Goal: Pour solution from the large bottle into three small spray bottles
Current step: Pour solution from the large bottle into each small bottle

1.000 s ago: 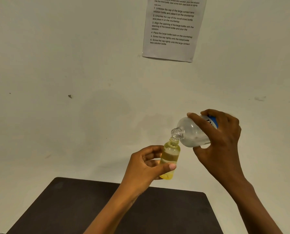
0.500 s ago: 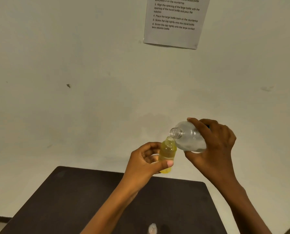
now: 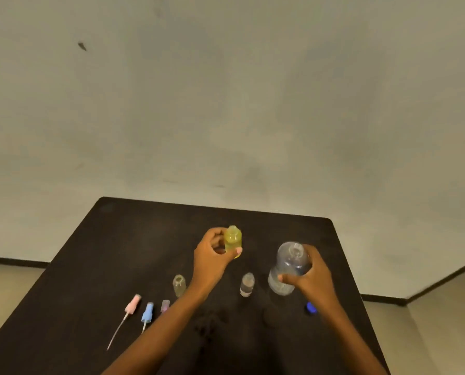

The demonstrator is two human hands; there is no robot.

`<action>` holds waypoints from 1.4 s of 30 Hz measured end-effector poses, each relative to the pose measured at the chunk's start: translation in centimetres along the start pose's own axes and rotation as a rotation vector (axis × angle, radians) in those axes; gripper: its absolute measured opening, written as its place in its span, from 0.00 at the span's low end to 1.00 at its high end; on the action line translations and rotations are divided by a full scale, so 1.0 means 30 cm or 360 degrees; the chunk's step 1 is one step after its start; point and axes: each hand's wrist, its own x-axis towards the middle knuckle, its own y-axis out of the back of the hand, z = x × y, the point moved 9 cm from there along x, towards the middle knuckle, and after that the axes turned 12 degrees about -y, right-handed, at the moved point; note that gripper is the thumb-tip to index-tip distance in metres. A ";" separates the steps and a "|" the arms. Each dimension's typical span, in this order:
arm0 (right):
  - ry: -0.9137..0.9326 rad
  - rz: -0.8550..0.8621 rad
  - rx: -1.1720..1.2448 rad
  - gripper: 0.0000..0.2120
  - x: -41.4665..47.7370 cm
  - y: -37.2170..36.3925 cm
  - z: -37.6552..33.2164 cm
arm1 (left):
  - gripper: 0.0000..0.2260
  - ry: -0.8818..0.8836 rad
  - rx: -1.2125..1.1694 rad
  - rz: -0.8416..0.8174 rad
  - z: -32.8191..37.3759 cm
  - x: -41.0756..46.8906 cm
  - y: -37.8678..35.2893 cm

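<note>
Large bottle (image 3: 289, 269) upright and uncapped toward the right edge of the tabletop (image 3: 134, 239), clear plastic, mouth facing up; base low over the dark surface, contact with it not clear through the blur; gripped around the body by the right hand (image 3: 311, 280), fingers curled behind it and thumb pressed across the front.

Yellow small bottle (image 3: 233, 240) held upright above the middle of the tabletop, nearer the far edge, open at the neck, yellowish throughout; pinched by the left hand (image 3: 212, 257), thumb across its lower front and fingers curled around the back; well apart from the large bottle.

Clear small bottle (image 3: 179, 285) standing on the tabletop just beside the left forearm, on its outer side, uncapped; second clear small bottle (image 3: 247, 284) standing between the two forearms, near the large bottle, also uncapped; contents of both too blurred to judge.

Toward the near left corner, in a row: pink spray head (image 3: 132, 307) with a long thin tube trailing toward the near edge; blue spray head (image 3: 147, 315) with a shorter tube; purple spray head (image 3: 165, 305) partly hidden by the left forearm.

Blue cap (image 3: 310, 308) lying near the right edge, just beside the right wrist.

Beyond the far edge, pale wall (image 3: 226, 104); on either side, light floor (image 3: 9, 282).
</note>
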 end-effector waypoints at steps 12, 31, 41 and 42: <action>-0.0300 0.0010 0.0080 0.26 -0.013 -0.158 0.278 | 0.15 0.0401 0.0474 -0.0187 -0.479 -0.143 -0.029; -0.0350 -0.0087 0.0102 0.30 0.015 -0.180 0.342 | 0.14 0.0466 0.0482 -0.0296 -0.564 -0.117 -0.071; -0.0315 -0.0048 0.0119 0.31 0.015 -0.179 0.352 | 0.35 -0.0023 0.0988 -0.0641 -0.427 -0.149 -0.079; -0.0313 -0.0044 0.0125 0.31 0.015 -0.179 0.351 | 0.33 -0.0154 0.1060 -0.0565 -0.390 -0.143 -0.053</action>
